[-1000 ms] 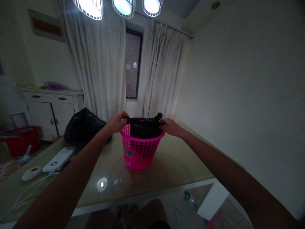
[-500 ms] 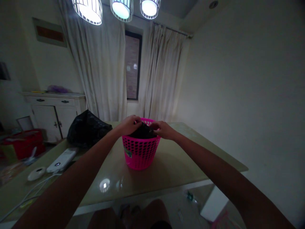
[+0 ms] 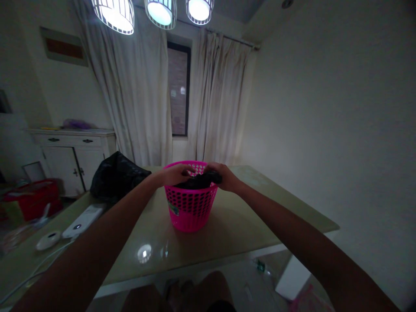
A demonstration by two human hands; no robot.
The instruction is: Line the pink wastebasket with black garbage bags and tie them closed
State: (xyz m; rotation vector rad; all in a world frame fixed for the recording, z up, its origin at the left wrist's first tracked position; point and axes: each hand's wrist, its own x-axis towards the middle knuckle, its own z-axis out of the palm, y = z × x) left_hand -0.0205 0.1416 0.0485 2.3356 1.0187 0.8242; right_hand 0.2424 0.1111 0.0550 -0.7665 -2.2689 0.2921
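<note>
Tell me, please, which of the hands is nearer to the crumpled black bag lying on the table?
Left. The left hand is at the pink basket's left rim, on the crumpled black bag's side; the right hand is at the opposite rim.

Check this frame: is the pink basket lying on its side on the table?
No. The pink basket stands upright on the table, with both hands, left hand and right hand, on the black bag at its rim.

The only camera is sitting on the person's head and is looking forward and a little down across the table [image 3: 234, 225] toward the curtained window [image 3: 178, 89]. It is showing the pink basket [image 3: 191, 207] near the middle, at arm's reach, and it is taking in the ceiling lamps [image 3: 161, 12] above.
</note>
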